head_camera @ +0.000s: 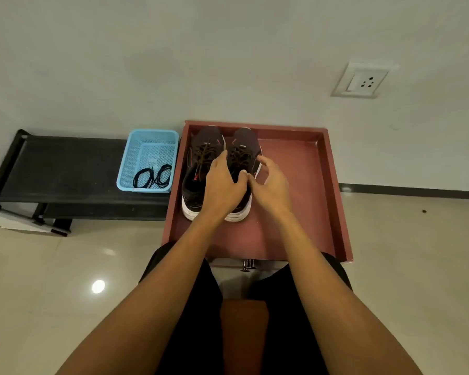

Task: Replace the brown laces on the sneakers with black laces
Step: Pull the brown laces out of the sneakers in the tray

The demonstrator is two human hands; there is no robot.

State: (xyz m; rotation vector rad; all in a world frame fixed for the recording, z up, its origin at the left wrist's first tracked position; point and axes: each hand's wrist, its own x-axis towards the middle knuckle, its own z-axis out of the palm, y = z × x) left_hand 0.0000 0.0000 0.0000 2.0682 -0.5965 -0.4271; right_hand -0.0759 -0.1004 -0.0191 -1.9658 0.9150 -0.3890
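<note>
Reddish-brown tray [295, 169] just right of centre frame, pushed against a pale wall. At its upper left corner, a pair of dark sneakers [198, 169] with white soles, side by side and touching, toes toward the wall, heels toward the camera. Brown laces [205, 152] threaded through both.

Left hand [222, 182] laid over the inner side of the right sneaker [244, 147], fingers reaching down between the two shoes, thumb across the collar, gripping it. Right hand [271, 182] at the outer side of the same sneaker, fingers curved, one fingertip at the shoe's edge, thumb close to the left thumb. Cannot tell whether gripping or only touching.

Left of the tray, just beside it, a light blue basket [149, 136] of plastic mesh on a low black surface [65, 163]. Black laces [152, 175] coiled in loose loops in the basket's near end, well apart from both hands.

Upper right of the frame, a white wall socket [360, 81]. Glossy pale floor tiles [65, 266] at lower left and right. Bottom centre, bare forearms over black shorts [198, 307], with a brown seat [244, 328] between the legs.
</note>
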